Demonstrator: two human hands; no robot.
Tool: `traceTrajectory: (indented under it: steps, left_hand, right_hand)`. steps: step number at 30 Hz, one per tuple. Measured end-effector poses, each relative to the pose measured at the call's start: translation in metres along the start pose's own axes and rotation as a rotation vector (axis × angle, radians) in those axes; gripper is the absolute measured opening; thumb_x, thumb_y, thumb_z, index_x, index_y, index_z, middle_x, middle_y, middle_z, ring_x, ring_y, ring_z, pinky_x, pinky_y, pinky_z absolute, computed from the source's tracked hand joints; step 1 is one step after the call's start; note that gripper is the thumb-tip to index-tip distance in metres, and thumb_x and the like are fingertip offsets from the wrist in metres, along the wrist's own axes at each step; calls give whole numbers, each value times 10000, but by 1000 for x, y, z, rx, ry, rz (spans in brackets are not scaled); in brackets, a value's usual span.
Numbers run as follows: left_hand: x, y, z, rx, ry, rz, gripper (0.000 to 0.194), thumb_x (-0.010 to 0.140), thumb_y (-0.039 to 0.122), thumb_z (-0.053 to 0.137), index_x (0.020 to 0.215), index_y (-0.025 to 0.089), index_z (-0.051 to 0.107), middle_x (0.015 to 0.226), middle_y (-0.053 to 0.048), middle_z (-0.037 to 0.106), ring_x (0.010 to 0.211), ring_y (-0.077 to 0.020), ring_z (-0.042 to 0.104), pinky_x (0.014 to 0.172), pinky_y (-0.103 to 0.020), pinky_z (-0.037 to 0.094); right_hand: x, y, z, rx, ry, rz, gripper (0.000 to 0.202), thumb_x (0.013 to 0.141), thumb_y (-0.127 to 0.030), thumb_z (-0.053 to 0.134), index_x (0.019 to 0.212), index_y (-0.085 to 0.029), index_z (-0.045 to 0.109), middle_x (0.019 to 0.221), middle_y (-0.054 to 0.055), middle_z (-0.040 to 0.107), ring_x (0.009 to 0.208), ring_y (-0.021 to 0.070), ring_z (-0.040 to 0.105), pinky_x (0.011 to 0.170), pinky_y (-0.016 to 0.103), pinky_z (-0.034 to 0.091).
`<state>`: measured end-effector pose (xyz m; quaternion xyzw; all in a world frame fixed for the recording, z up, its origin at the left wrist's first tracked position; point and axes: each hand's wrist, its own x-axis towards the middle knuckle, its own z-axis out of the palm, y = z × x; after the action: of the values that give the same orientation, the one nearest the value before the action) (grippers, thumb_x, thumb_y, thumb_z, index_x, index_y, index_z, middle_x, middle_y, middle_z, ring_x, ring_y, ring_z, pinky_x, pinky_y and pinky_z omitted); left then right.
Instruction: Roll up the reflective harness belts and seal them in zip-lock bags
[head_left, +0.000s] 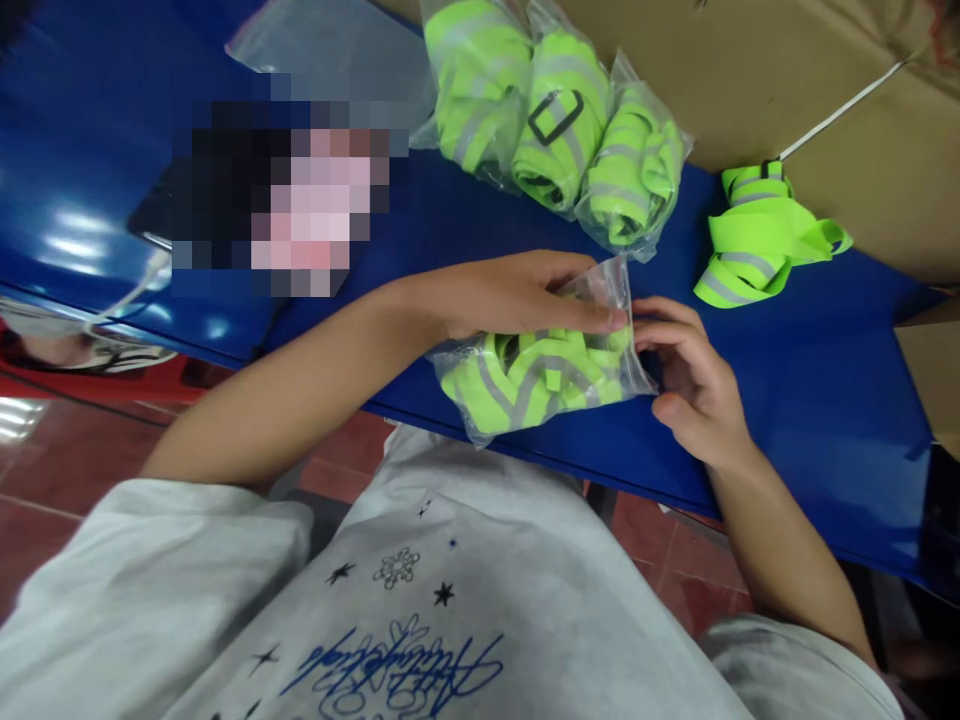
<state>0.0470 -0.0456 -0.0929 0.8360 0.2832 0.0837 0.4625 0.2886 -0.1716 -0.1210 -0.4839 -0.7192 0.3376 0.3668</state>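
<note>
Draping across the foreground, a soft, pale cloth shirt (525, 580) is showing printed dark stars, a snowflake and blue script. Just beyond, a smooth, glossy blue table (825, 430) is reflecting light. At its front edge, a crinkled clear plastic bag (636, 365) is holding a folded bundle (551, 380) of flat, fluorescent yellow-green webbing striped with gray; the bag's mouth is facing right. The person's left hand (517, 295) is lying over the bag and gripping it, thumb pressing the film near the mouth. The right hand (705, 385) is curving loosely beside that mouth, fingers bent and thumb standing apart; whether its fingertips are touching the film is hard to tell. Farther off to the right, a loose coil (757, 240) of similar webbing is lying on the table. Toward the back, three clear bags (562, 160) are sitting side by side, each containing rolled webbing. A brown, cardboard-like surface (750, 80) is rising behind them.
</note>
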Motion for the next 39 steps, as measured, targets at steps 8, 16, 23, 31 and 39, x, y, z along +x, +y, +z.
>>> traceTrajectory:
  steps: [8,16,23,31,39]
  left_hand:
    - [0,-4,8,-451,-82,-56,319,908,505,747,1032,211,765,881,-6,740,877,-200,744,694,-251,551]
    - [1,-6,10,-492,-14,-38,233,917,430,766,1008,218,795,886,-2,748,954,-220,764,756,-270,576]
    - [3,-6,16,-505,-101,-17,249,880,439,803,888,191,784,766,-6,709,676,-134,644,568,-229,420]
    - [10,-8,20,-586,83,-46,259,879,294,808,1114,187,783,929,-13,777,865,-164,749,740,-242,560]
    - [5,-9,15,-691,77,-155,178,927,334,779,1069,229,799,901,36,776,918,-189,810,765,-251,638]
  right_hand:
    - [2,5,5,93,77,31,305,1111,-372,569,915,-266,777,1142,30,768,1172,194,725,967,345,583]
    - [3,-4,8,-21,206,-57,284,983,-307,774,1262,-352,744,1091,33,738,916,183,707,813,366,597]
    - [-5,0,13,-381,-86,-200,335,1117,-371,473,993,-224,748,1437,98,578,1359,341,535,1092,590,424]
    - [-1,-4,12,-63,105,-112,383,1136,-467,435,1212,-303,773,1377,96,607,1261,269,644,1096,502,543]
    - [0,-3,-2,38,132,-58,148,959,-234,794,817,-250,754,872,6,755,746,139,704,646,296,568]
